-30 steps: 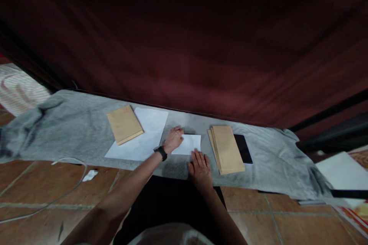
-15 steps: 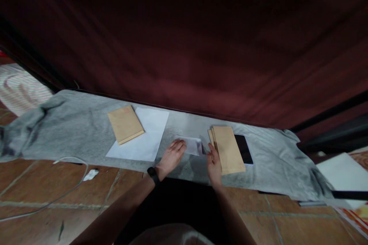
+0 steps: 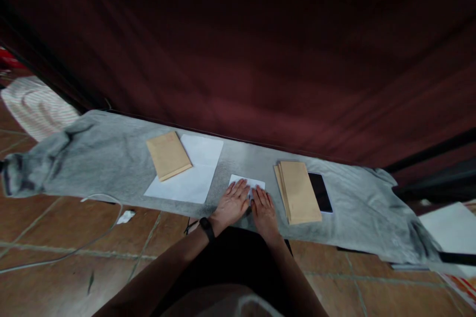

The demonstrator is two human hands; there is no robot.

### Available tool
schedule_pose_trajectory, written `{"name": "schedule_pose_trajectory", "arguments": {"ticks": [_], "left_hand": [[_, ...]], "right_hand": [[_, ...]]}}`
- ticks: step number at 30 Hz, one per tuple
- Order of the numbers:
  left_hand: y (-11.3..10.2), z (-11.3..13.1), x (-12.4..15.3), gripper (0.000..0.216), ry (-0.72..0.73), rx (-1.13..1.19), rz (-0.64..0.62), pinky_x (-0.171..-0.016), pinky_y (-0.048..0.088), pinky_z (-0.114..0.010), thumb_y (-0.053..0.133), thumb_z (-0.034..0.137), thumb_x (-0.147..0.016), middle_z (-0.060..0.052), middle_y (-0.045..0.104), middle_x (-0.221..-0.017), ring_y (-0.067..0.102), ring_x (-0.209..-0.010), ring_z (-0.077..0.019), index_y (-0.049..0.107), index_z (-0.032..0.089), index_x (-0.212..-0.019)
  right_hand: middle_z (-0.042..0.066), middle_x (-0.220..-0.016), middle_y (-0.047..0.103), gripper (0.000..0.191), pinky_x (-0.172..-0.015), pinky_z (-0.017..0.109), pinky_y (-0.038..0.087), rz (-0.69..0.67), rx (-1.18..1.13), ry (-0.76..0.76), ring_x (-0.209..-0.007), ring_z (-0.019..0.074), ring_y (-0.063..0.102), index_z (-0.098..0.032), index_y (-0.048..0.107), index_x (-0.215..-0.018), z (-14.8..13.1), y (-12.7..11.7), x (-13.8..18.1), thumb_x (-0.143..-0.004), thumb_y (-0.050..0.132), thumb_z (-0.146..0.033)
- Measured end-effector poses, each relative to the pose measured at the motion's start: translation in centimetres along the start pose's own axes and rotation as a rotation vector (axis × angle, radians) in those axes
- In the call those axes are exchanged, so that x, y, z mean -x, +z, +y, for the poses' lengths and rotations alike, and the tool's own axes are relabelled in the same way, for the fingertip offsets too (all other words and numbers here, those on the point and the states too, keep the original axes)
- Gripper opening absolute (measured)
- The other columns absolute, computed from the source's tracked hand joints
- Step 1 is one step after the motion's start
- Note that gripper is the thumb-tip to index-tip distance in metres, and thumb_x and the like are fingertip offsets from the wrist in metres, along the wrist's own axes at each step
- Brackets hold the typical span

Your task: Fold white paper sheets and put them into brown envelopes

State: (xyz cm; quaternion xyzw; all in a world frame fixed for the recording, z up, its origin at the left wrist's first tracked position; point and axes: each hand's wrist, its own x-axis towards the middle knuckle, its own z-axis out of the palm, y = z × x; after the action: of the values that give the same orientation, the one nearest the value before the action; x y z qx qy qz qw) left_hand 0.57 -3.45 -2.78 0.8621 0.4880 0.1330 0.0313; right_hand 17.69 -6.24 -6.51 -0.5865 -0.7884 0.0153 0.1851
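Note:
A small folded white paper (image 3: 248, 181) lies on a grey cloth (image 3: 92, 158) spread over a tiled floor. My left hand (image 3: 232, 203) and my right hand (image 3: 263, 207) lie flat side by side on the near part of that paper, fingers stretched out, pressing it down. A black band sits on my left wrist. Most of the paper is covered by my fingers.
A stack of brown envelopes (image 3: 298, 190) lies right of my hands, with a dark phone (image 3: 322, 192) beside it. To the left are white sheets (image 3: 193, 173) with a brown envelope (image 3: 168, 155) on top. A white cable (image 3: 74, 250) trails over the floor. Dark red curtain (image 3: 260, 49) behind.
Earlier my hands held the paper's ends and lifted a flap. Now the paper is folded smaller and both hands have come together, flat on top of it.

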Motion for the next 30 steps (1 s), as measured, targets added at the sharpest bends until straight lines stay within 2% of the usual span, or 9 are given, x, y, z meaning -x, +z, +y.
{"name": "schedule_pose_trajectory", "arguments": {"ticks": [3, 8, 13, 18, 24, 30], "left_hand": [[1.3, 0.0, -0.6, 0.051, -0.003, -0.031, 0.012, -0.123, 0.026, -0.047, 0.041, 0.038, -0.103, -0.014, 0.04, -0.16, 0.032, -0.15, -0.0267, 0.046, 0.016, -0.149], [2.3, -0.2, -0.7, 0.055, -0.006, -0.049, -0.002, -0.123, 0.024, -0.049, 0.04, 0.038, -0.103, -0.016, 0.035, -0.162, 0.029, -0.152, -0.0284, 0.04, 0.016, -0.153], [2.6, -0.2, -0.5, 0.058, 0.009, -0.056, -0.038, -0.124, 0.022, -0.049, 0.039, 0.031, -0.101, -0.017, 0.035, -0.162, 0.027, -0.152, -0.0281, 0.034, 0.012, -0.156], [2.7, -0.2, -0.4, 0.057, -0.002, -0.057, -0.024, -0.124, 0.02, -0.049, 0.037, 0.032, -0.102, -0.016, 0.033, -0.163, 0.026, -0.153, -0.0276, 0.034, 0.013, -0.156], [2.5, -0.1, -0.4, 0.058, -0.013, -0.043, -0.01, -0.125, 0.019, -0.049, 0.042, 0.037, -0.101, -0.015, 0.033, -0.163, 0.025, -0.153, -0.0271, 0.037, 0.017, -0.155], [1.7, -0.9, 0.0, 0.069, -0.07, -0.013, -0.001, -0.124, 0.019, -0.053, 0.051, 0.056, -0.096, -0.015, 0.027, -0.165, 0.023, -0.153, -0.0335, 0.038, 0.021, -0.155]], "right_hand": [[0.013, -0.156, 0.047, 0.049, -0.121, 0.044, 0.028, 0.007, -0.008, 0.005, -0.146, 0.0213, 0.039, -0.013, 0.045, -0.15, 0.1, 0.1, -0.1, -0.103, 0.034, -0.02], [0.013, -0.15, 0.053, 0.049, -0.12, 0.045, 0.031, 0.071, -0.082, 0.056, -0.143, 0.02, 0.044, -0.014, 0.046, -0.149, -0.1, 0.5, -1.1, -0.105, 0.028, -0.021], [0.016, -0.154, 0.047, 0.049, -0.12, 0.048, 0.027, 0.04, -0.035, -0.026, -0.147, 0.0247, 0.036, -0.01, 0.047, -0.149, -1.0, 1.1, -2.1, -0.107, 0.025, -0.024], [0.018, -0.156, 0.044, 0.052, -0.12, 0.05, 0.026, 0.025, 0.021, 0.046, -0.149, 0.0264, 0.033, -0.008, 0.04, -0.153, -0.8, 1.3, -1.7, -0.108, 0.027, -0.031], [0.018, -0.16, 0.036, 0.054, -0.119, 0.054, 0.026, 0.03, 0.058, 0.032, -0.15, 0.0289, 0.031, -0.012, 0.035, -0.156, 0.3, 1.1, -1.3, -0.106, 0.029, -0.031], [0.019, -0.159, 0.039, 0.055, -0.117, 0.055, 0.029, 0.065, 0.066, 0.074, -0.147, 0.0303, 0.037, -0.012, 0.034, -0.157, 1.5, 0.8, -0.8, -0.106, 0.031, -0.033]]}}
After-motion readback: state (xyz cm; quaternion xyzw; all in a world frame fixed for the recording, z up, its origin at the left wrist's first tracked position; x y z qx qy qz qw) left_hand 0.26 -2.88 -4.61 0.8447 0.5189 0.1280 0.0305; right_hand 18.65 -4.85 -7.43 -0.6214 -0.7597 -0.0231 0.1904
